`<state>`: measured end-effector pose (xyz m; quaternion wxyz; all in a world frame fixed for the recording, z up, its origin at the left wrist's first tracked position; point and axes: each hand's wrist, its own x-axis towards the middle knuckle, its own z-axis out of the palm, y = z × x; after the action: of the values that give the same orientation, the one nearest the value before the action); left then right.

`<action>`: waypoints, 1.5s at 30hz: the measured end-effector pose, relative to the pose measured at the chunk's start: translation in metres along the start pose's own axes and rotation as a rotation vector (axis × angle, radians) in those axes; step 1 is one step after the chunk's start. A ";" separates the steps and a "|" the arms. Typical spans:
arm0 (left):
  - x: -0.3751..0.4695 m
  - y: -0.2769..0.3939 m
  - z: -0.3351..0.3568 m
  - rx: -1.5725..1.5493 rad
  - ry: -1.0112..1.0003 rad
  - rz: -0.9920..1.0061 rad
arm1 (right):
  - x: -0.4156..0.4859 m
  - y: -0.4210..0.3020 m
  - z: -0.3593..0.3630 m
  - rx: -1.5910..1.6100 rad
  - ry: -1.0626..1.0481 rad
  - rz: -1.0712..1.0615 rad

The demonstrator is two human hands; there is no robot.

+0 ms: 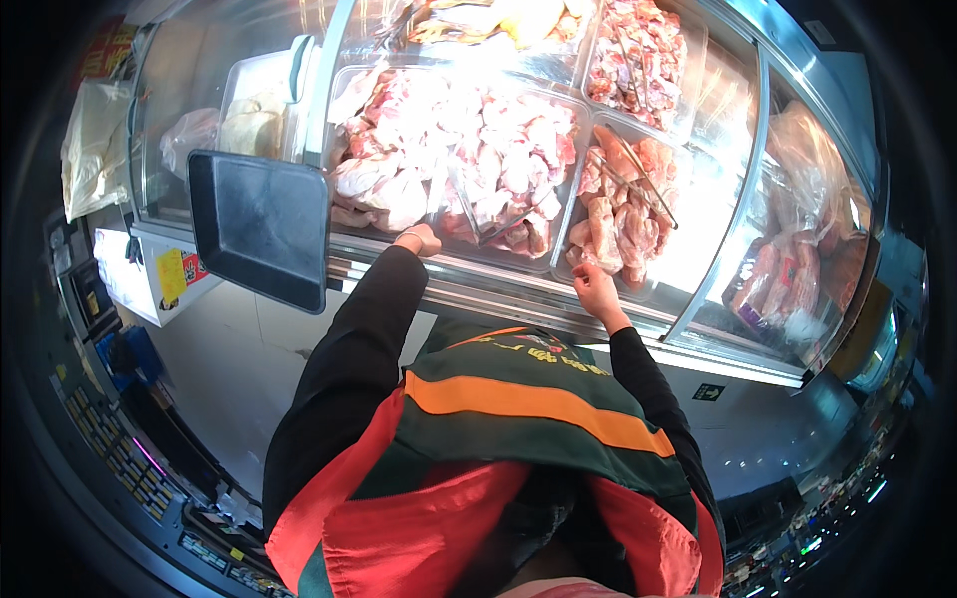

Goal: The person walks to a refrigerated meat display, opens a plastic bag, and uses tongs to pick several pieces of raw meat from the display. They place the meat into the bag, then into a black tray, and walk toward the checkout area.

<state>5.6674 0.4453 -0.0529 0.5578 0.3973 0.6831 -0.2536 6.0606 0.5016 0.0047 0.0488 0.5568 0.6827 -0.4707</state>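
Observation:
Both my hands are at the front edge of a lit display case of raw meat. My left hand (420,240), fingers curled, lies by the near rim of a clear tub of pale poultry pieces (389,179); whether it holds anything is not clear. Metal tongs (465,198) rest on the pieces in the adjoining tub. My right hand (593,290) is at the near edge of a tub of boneless meat (620,217), its fingertips bunched close to the meat; I cannot tell if they grip something. Another pair of tongs (643,176) lies across that meat.
A black empty tray (258,228) stands left of my left arm, over the case edge. Metal sliding-door rails (493,282) run along the front. A tub of chopped meat (635,63) is farther back. Bagged sausages (781,276) lie behind glass at right.

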 end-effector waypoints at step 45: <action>-0.278 0.128 0.054 0.313 1.110 0.736 | -0.073 -0.100 -0.119 1.135 -0.327 -0.057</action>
<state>5.8203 0.4014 0.2138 0.1106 0.7510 0.6436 0.0981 6.0621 0.5389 0.1719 -0.1648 0.3973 0.3224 -0.8433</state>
